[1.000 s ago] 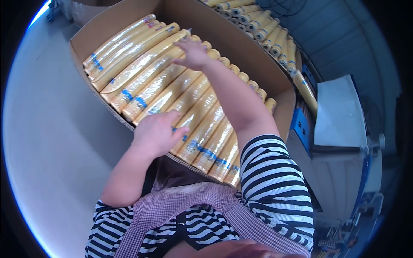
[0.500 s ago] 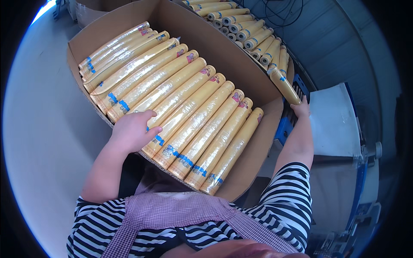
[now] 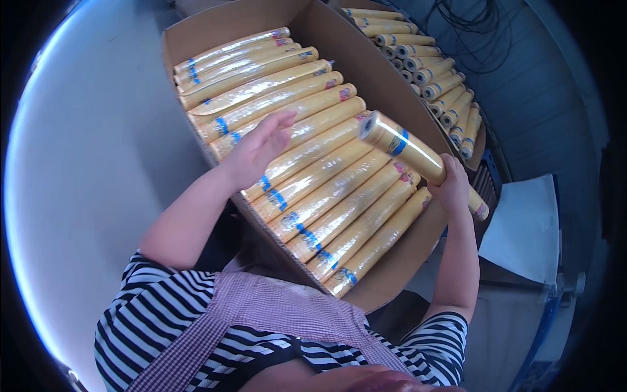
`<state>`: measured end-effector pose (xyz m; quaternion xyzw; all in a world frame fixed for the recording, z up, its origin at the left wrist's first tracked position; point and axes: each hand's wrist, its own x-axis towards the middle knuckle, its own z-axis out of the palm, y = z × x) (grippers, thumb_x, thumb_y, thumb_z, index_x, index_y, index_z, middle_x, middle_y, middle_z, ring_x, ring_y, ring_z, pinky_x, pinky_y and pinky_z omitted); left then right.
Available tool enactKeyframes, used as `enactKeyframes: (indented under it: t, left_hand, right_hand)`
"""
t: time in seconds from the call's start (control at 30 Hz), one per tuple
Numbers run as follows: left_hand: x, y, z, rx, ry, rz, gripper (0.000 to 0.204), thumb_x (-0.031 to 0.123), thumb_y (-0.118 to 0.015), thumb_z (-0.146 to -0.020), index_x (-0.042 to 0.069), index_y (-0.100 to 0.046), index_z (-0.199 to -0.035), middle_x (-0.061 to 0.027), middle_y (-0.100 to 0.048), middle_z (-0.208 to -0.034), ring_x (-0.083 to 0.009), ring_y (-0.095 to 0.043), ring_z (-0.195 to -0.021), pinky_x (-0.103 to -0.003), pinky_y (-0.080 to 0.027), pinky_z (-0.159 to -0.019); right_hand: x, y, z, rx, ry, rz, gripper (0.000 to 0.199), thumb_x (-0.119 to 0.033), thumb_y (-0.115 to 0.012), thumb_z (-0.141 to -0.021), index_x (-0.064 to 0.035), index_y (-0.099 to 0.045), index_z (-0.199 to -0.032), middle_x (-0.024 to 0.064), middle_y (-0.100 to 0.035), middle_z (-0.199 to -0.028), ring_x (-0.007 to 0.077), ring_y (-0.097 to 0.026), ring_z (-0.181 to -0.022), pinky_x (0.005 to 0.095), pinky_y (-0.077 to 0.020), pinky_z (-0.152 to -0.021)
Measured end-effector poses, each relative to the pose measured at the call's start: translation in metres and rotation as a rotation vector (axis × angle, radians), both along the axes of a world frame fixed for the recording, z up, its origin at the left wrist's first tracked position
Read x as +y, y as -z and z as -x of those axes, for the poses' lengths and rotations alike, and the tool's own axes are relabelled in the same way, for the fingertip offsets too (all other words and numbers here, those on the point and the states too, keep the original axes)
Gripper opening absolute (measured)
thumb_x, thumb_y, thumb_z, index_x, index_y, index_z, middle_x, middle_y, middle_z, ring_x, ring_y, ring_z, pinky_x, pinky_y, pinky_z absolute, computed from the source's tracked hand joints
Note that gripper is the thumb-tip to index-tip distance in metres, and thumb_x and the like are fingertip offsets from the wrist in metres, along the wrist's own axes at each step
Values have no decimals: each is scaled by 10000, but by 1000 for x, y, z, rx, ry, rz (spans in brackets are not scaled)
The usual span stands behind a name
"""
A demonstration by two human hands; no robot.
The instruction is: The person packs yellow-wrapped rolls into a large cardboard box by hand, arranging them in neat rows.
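A yellow wrapped roll point(image 3: 408, 149) is gripped by the right hand point(image 3: 452, 186), raised above the cardboard box point(image 3: 392, 78) near its right wall. The left hand point(image 3: 261, 147) is held spread, fingers loose, over the packed rolls point(image 3: 313, 189) near the box's left edge.

Packing workshop, cardboard boxes point(image 3: 196, 39) w/ yellow wrapped rolls point(image 3: 326, 189)

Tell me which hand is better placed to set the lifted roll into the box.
Right. The right hand already grips the lifted roll above the box; the left hand hovers open over the packed rolls.
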<state>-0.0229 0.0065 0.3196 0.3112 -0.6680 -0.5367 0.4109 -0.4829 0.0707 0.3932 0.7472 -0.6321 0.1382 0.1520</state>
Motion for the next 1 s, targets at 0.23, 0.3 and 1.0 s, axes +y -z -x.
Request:
enactKeyframes:
  t: [0.23,0.3,1.0]
  left_hand:
    - [17,-37,-15,263,-64,312,719,623,-338,-1075,30,-515,-1441,-213,-508,-1460,-305,-455,-1404,-413,-339,-1178]
    - [30,-43,-29,324,-192,376,669,580,-353,-1090,17,-565,-1380,-203,-535,-1427,-293,-480,-1374,-409,-343,-1166]
    - [-69,155,-99,593,-870,-41,764,514,-358,-1101,-22,-164,-1609,-195,-258,-1646,-293,-294,-1508,-431,-231,-1241]
  right_hand:
    - [-25,19,-168,-68,-422,5,652,-53,-837,-579,-100,-589,-1180,127,-617,-1103,376,-594,-1033,475,-472,-899]
    - [-40,25,-191,-118,-459,-29,633,-44,-829,-597,-94,-591,-1182,132,-619,-1118,386,-600,-1049,478,-486,-899]
    - [-479,178,-442,385,-350,-638,605,-14,-578,-901,-252,-539,-1456,153,-648,-1369,361,-630,-1226,480,-497,-1036]
